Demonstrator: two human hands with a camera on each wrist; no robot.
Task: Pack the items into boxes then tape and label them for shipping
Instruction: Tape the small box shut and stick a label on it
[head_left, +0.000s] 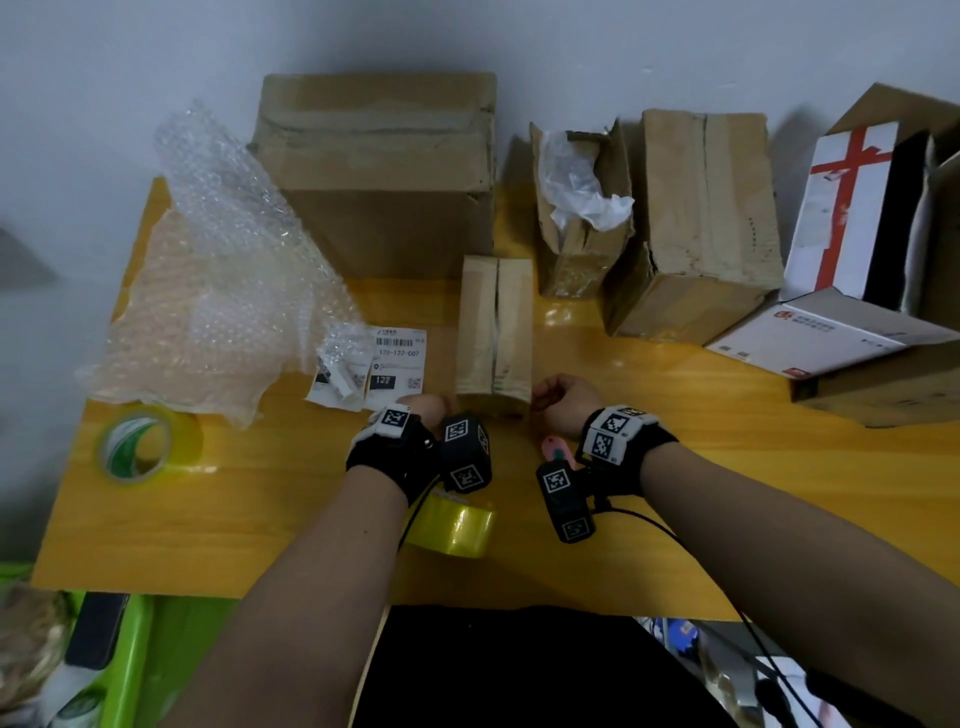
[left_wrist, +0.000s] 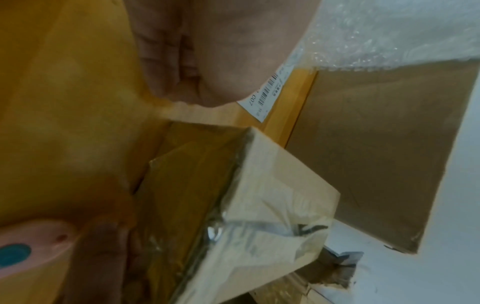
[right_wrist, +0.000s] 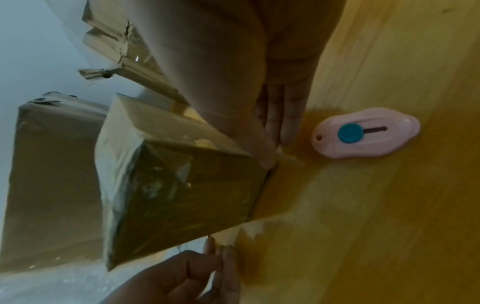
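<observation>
Small taped box (head_left: 495, 332) sits mid-table just ahead of both hands, left hand (head_left: 427, 408) and right hand (head_left: 563, 399) touching its near corners with loosely curled fingers gripping nothing; risk: wrinkled tape lifts, or right wrist nudges pink cutter (right_wrist: 365, 133) behind it.

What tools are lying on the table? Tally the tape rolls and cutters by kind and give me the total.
Tape rolls: 2
Pink cutter: 1
Total: 3
</observation>
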